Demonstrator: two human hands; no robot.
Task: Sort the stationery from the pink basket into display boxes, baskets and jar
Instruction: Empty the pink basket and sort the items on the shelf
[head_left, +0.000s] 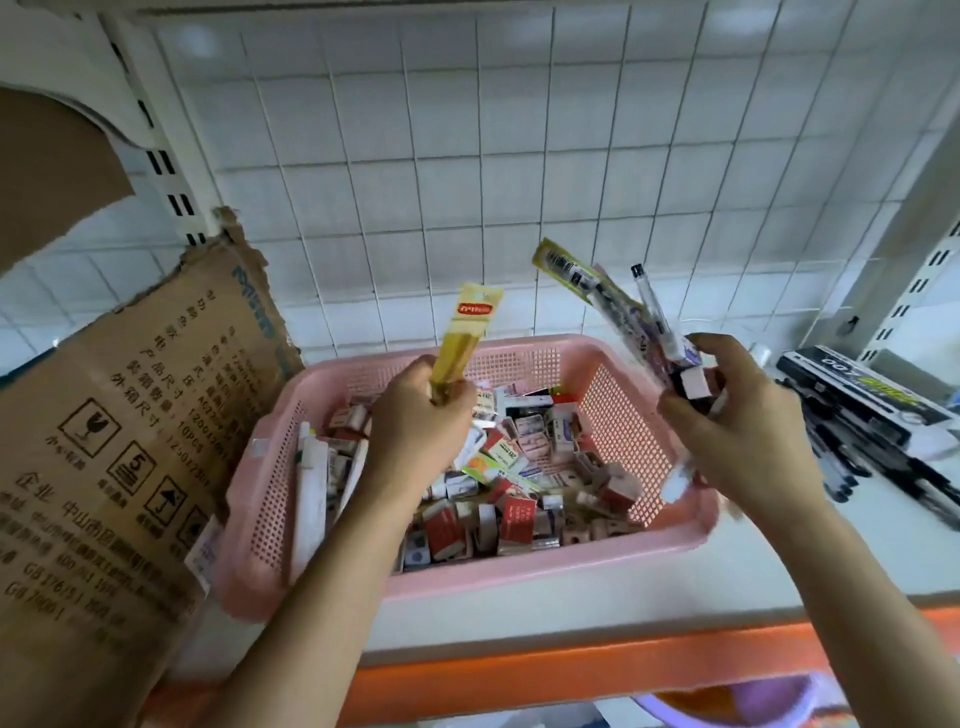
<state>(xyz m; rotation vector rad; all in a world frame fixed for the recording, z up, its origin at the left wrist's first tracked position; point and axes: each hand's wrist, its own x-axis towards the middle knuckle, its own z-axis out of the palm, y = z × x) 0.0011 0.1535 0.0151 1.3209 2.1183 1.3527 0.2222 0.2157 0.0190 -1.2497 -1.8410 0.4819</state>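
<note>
While the pink basket (670, 545) of small boxed stationery sits on the white worktop (597, 597), the left hand (415, 410) grips a yellow packet (465, 343) upright above it. The right hand (748, 431) holds a bundle of pens (644, 322) over the basket's right rim. A cardboard box (119, 441) leans beside the basket's left side.

stationery shop: slotted shelf uprights (165, 171), boxed pens (857, 400) on shelf
</note>
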